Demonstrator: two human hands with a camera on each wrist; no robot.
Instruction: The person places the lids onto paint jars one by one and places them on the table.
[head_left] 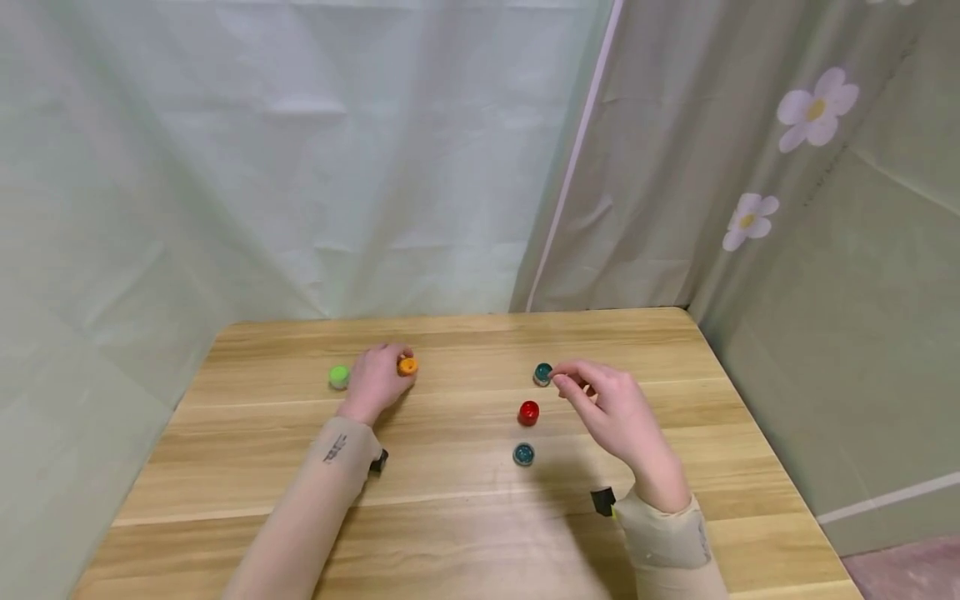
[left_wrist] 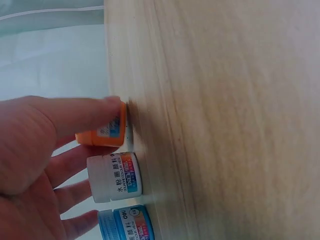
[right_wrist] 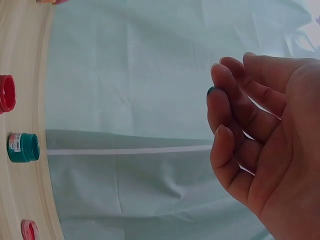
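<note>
Left of the red jar (head_left: 528, 414), my left hand (head_left: 377, 382) pinches an orange jar (head_left: 407, 367). Right of the red jar, my right hand (head_left: 611, 408) curls, grip unclear

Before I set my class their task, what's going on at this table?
A person is working with small paint pots on a wooden table. The left hand grips the orange pot, with the white pot and blue pot close by and the green pot farther left. The right hand hovers near the red pot and a teal pot; a bit of teal shows there, but whether it holds anything is unclear.
</note>
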